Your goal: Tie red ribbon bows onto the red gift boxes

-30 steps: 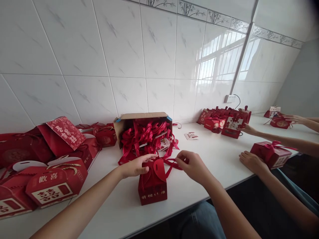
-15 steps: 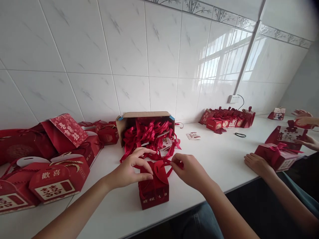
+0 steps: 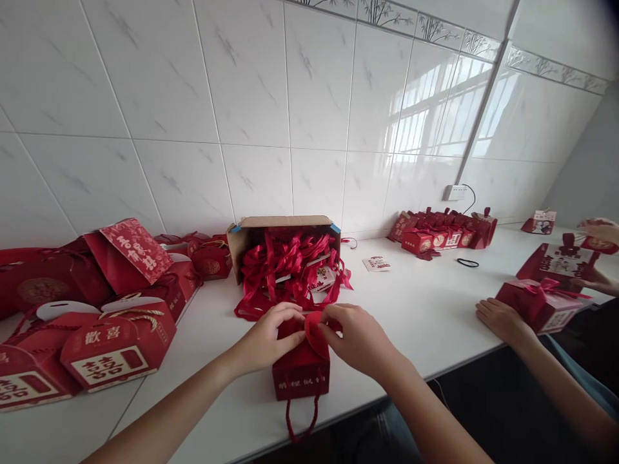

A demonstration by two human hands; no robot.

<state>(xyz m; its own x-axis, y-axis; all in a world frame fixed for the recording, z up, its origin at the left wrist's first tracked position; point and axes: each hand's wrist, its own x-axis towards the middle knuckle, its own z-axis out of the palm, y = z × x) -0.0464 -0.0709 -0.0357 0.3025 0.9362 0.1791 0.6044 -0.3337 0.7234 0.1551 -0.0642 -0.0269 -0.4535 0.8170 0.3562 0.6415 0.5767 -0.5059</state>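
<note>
A small red gift box (image 3: pixel 300 374) with gold lettering stands near the front edge of the white counter (image 3: pixel 416 316). My left hand (image 3: pixel 269 338) is closed on its top left, fingers curled over the flaps. My right hand (image 3: pixel 356 338) pinches the rounded red top flap (image 3: pixel 314 330) from the right. A red ribbon loop (image 3: pixel 302 419) hangs down in front of the box, over the counter edge. Just behind the box lies a cardboard carton (image 3: pixel 285 248) on its side, spilling red ribbons (image 3: pixel 290 270).
Larger red gift boxes (image 3: pixel 111 348) and red bags are piled at the left. A row of small red boxes (image 3: pixel 440 232) lines the back wall at right. Another person's hand (image 3: pixel 500 319) rests by a ribboned box (image 3: pixel 541 303); further hands work at far right.
My hands have come together on top of the box and closed on its flaps. The ribbon now hangs down in front of the box. The camera tilted slightly.
</note>
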